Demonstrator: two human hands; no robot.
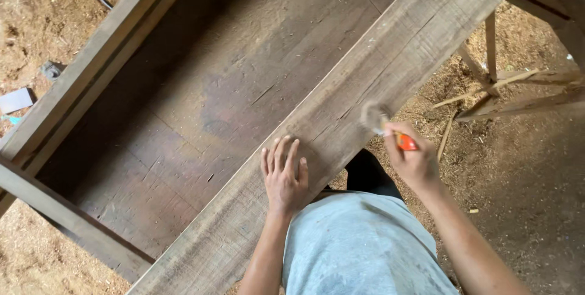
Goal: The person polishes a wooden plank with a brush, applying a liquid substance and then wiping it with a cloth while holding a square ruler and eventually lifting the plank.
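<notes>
A long rough grey wooden plank (378, 69) runs diagonally from lower left to upper right. My left hand (284, 176) lies flat on the plank, fingers spread, holding nothing. My right hand (414, 158) is shut on a brush with an orange handle (404, 142). Its pale bristles (373, 116) are blurred and touch the plank's right edge.
The plank forms one side of a big dark wooden box (201, 100) with a raised rim. Sawdust (518, 167) covers the ground. Thin wooden sticks and a frame (506, 91) lie at the right. A small pale card (16, 100) lies at the far left.
</notes>
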